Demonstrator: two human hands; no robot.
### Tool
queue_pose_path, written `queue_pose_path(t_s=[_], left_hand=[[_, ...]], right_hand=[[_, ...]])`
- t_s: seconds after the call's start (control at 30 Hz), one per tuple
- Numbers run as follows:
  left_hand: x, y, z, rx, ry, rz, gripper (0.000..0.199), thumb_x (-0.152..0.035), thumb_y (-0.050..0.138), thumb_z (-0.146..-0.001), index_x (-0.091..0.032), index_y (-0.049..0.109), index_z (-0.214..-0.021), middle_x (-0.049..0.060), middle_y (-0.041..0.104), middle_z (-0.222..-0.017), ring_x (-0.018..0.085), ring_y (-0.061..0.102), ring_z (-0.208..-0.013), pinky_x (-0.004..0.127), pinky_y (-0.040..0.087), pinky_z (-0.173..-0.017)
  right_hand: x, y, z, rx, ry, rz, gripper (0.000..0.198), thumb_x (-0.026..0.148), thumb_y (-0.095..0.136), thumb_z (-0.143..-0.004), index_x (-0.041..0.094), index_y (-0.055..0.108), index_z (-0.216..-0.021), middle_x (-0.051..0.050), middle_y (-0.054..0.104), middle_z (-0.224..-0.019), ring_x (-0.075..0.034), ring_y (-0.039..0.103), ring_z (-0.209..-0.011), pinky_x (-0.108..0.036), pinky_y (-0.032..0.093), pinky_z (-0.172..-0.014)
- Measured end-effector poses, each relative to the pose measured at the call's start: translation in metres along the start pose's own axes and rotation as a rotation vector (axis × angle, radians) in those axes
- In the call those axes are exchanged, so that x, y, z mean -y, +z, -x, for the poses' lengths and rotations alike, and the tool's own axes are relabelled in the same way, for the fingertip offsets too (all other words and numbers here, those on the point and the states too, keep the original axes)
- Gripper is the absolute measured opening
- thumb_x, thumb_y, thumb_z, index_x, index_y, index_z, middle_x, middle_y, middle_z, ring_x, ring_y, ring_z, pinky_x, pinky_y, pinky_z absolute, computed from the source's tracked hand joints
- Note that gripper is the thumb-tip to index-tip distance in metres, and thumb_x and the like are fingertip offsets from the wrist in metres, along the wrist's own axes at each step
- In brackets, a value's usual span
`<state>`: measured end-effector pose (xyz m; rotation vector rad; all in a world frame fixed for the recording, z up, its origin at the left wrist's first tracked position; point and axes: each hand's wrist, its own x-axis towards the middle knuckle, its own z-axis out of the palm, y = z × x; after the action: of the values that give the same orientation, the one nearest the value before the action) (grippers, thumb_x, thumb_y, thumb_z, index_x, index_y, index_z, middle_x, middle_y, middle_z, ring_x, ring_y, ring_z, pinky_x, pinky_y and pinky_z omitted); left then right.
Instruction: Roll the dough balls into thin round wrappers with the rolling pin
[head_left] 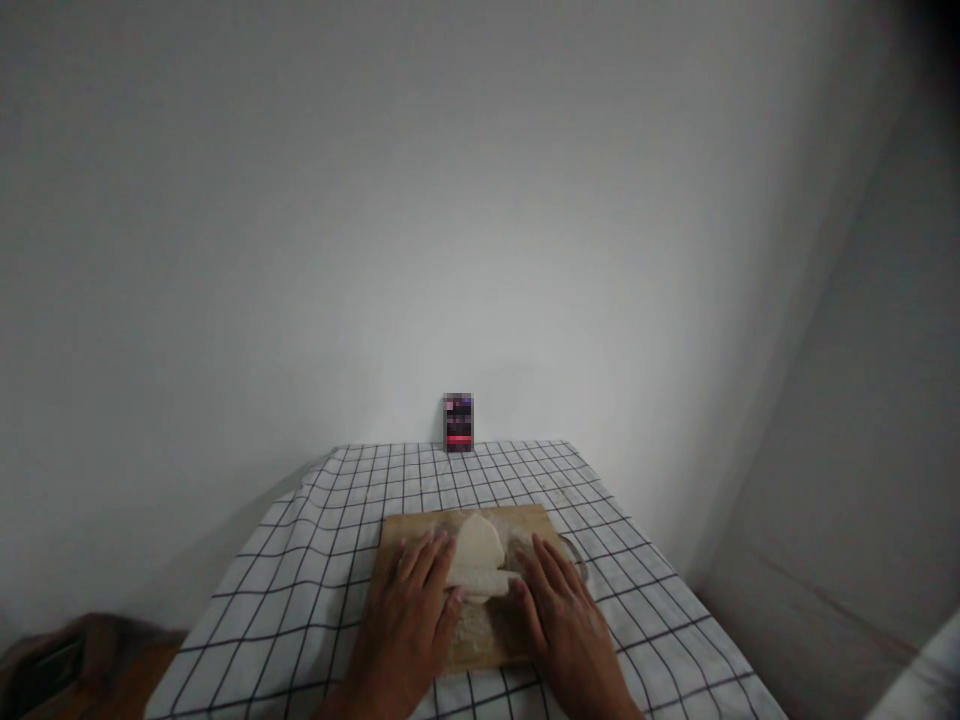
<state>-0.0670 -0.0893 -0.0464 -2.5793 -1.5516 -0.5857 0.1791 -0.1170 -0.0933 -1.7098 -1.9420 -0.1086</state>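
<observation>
A flattened piece of pale dough [480,543] lies on a floured wooden board [469,652]. Across its near part rests a short, flour-dusted rolling pin [484,582]. My left hand [411,605] lies palm down over the pin's left end, its fingers stretched forward. On the opposite end, my right hand [561,605] is also laid flat, fingers extended and slightly apart. Neither hand wraps its fingers round the pin. Both ends of the pin are hidden beneath the hands.
A checked cloth [292,600] covers the table. A phone [459,422] with a lit screen leans against the white wall [480,250] at the back. Beside the board's right edge, a round rim [581,562] shows partly. Brown objects [82,650] stand at lower left.
</observation>
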Motion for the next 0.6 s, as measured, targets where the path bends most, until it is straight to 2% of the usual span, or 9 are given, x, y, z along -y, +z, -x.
queue_pose_path(t_s=[0.13, 0.3, 0.5, 0.6], left_hand=[[0.002, 0.002, 0.003, 0.043, -0.025, 0.02, 0.058, -0.047, 0.039, -0.113, -0.036, 0.06, -0.166, 0.001, 0.059, -0.172, 0.031, 0.054, -0.162, 0.058, 0.039, -0.142], [0.004, 0.005, -0.007, -0.006, -0.038, 0.019, 0.056, -0.052, 0.041, -0.114, -0.035, 0.064, -0.162, 0.002, 0.064, -0.169, 0.031, 0.057, -0.159, 0.052, 0.047, -0.136], [0.003, 0.001, -0.04, 0.005, -0.058, 0.045, 0.055, -0.052, 0.042, -0.116, -0.025, 0.069, -0.156, 0.011, 0.07, -0.161, 0.033, 0.065, -0.15, 0.051, 0.05, -0.131], [0.009, 0.001, -0.061, 0.022, -0.053, 0.031, 0.052, -0.05, 0.042, -0.118, -0.022, 0.072, -0.149, 0.013, 0.074, -0.156, 0.033, 0.066, -0.147, 0.053, 0.046, -0.132]], right_hand=[[0.001, -0.006, -0.003, 0.029, 0.007, -0.002, 0.055, 0.048, 0.036, -0.118, 0.028, 0.067, -0.159, -0.008, 0.057, -0.173, -0.032, 0.048, -0.165, -0.058, 0.04, -0.137], [0.004, -0.016, -0.021, 0.103, 0.004, 0.027, 0.052, 0.04, 0.035, -0.118, 0.03, 0.071, -0.153, -0.007, 0.06, -0.17, -0.031, 0.053, -0.161, -0.062, 0.034, -0.139], [0.007, -0.027, -0.067, 0.175, 0.057, 0.069, 0.049, 0.033, 0.035, -0.117, 0.027, 0.08, -0.136, -0.009, 0.067, -0.164, -0.031, 0.053, -0.16, -0.064, 0.03, -0.137], [0.005, -0.026, -0.094, 0.238, 0.082, 0.094, 0.049, 0.031, 0.034, -0.118, 0.024, 0.08, -0.132, -0.013, 0.069, -0.16, -0.032, 0.055, -0.158, -0.064, 0.03, -0.136]])
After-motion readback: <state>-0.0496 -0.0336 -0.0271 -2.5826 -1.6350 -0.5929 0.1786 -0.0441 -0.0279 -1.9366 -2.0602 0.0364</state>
